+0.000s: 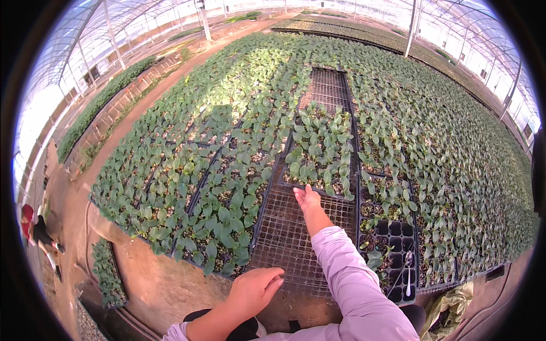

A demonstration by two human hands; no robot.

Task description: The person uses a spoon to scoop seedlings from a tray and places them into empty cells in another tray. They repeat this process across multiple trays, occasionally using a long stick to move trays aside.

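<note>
My right hand (308, 199) reaches forward to the front rim of a black seedling tray (320, 190) full of broad-leaved green seedlings (320, 147). Its thumb and fingertips meet the rim; whether they grip it is not clear. Lower down, my left hand (258, 286) hovers near the front edge of the wire mesh bench top (290, 238), slightly curled and with nothing visible in it. To the right stands a partly filled cell tray (395, 244) with several bare black cells. A metal spoon (408, 273) lies on that tray.
Dense seedling trays (222, 213) flank the mesh on both sides. Bare mesh (328, 87) also shows behind the middle tray. A crumpled yellowish sack (448, 304) sits at lower right. A separate seedling tray (107, 273) rests at lower left. Another person (40, 232) is at far left.
</note>
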